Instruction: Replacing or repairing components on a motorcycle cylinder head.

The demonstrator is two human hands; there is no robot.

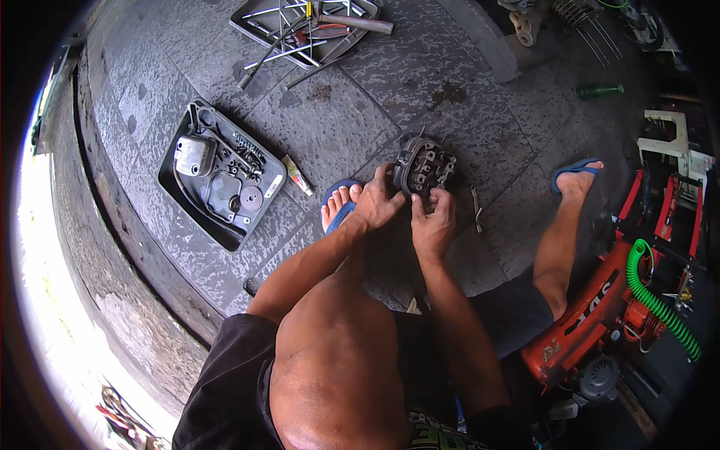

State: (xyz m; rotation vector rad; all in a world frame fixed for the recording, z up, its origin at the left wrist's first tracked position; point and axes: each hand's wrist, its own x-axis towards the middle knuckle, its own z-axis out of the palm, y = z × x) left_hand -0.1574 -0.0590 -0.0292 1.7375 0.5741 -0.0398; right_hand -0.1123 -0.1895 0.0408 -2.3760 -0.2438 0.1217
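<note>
A dark metal engine cylinder head point(424, 165) rests on the dark tiled floor between my feet. My left hand point(379, 199) grips its left side, fingers curled at the edge. My right hand point(433, 219) is at its lower edge with thumb and fingers closed on it; whether a small part is also between them is hidden. A light, thin strip point(476, 210) lies just right of the head. To the left, a grey plastic tray point(240, 120) holds a cover, a gear and several small metal parts, with a tube point(298, 176) beside it.
A tray point(246, 19) of wrenches and screwdrivers is at the top. My sandalled feet point(337, 206) point(574, 178) flank the work. At right are a green bottle point(600, 91), a red compressor point(577, 315) with a coiled green hose and red-and-white racks point(667, 206). A ledge point(112, 247) runs along the left.
</note>
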